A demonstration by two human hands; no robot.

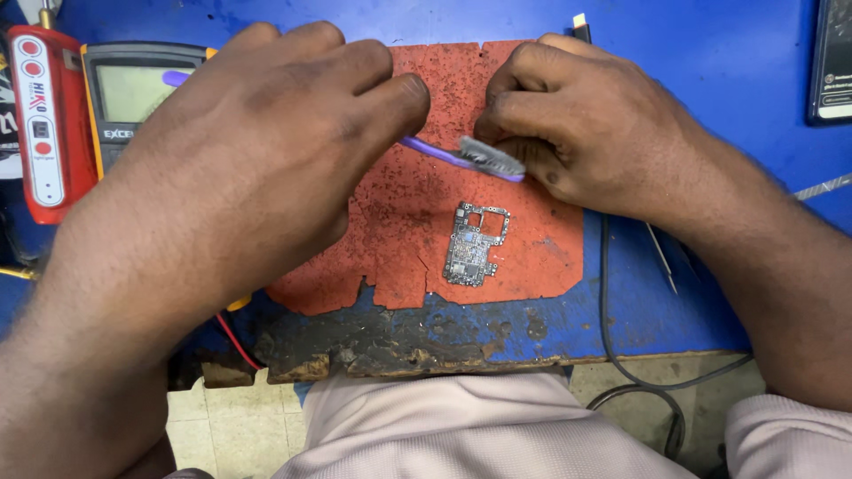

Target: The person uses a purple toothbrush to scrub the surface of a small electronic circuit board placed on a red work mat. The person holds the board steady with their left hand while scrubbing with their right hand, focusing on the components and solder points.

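Note:
My left hand (240, 168) grips the handle of a purple toothbrush (444, 153), whose handle end pokes out at the far side of the hand. Its grey bristle head (491, 158) touches the fingers of my right hand (586, 133), which are curled around it or something small hidden there; I cannot tell which. Below the brush, a small phone circuit board (475, 244) lies flat on a worn red heat mat (417, 222), untouched by either hand.
The mat lies on a blue bench (692, 80) with a charred, chipped front edge (390, 341). A yellow multimeter (124, 89) and a red tool (40, 115) sit at the left. Tweezers (661, 257), a black cable (612, 337) and a dark device (832, 58) are on the right.

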